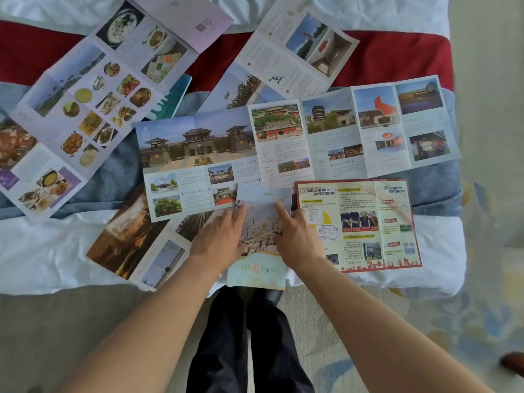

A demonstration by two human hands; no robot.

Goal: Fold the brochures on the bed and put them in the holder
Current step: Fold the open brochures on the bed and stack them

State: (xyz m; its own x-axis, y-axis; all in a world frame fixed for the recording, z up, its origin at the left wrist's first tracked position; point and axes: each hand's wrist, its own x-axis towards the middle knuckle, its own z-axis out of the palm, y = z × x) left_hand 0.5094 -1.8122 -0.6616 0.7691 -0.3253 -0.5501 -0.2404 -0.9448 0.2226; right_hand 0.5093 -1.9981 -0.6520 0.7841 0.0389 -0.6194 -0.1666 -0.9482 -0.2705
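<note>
A folded brochure with blossom branches (262,234) lies at the bed's near edge, its lower end hanging over the edge. My left hand (221,236) lies flat on its left side and my right hand (296,239) on its right side, fingers pressing the paper down. Unfolded brochures lie spread around it: a long one with temple photos (297,143), an orange and yellow one (365,222) to the right, a brown one (133,239) to the left, a food one (93,95) at far left, and a white one (295,49) at the back. No holder is in view.
The bed has white sheets (51,251), a blue blanket (113,177) and a red band (34,49). A teal booklet (173,97) peeks out under the food brochure. My dark trouser legs (249,341) stand on patterned carpet (467,321) at the bed's foot.
</note>
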